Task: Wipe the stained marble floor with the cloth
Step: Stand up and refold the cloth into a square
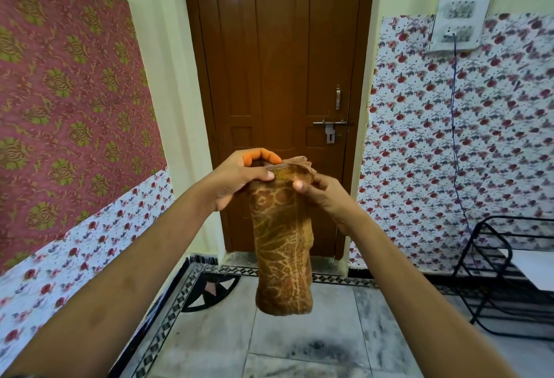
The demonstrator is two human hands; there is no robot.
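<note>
A brown and orange patterned cloth (283,251) hangs folded in the air in front of me, its lower end above the floor. My left hand (239,176) grips its top edge from the left, fingers curled over it. From the right, my right hand (320,194) pinches the same top edge. Below lies the white marble floor (299,332) with a dark smudged stain (317,350) near the bottom centre.
A closed brown wooden door (281,77) stands straight ahead. Patterned wall coverings line both sides. A black metal rack (509,272) stands at the right on the floor. A blue cable (455,137) hangs from a wall socket panel. A black-and-white tile border (168,317) edges the floor.
</note>
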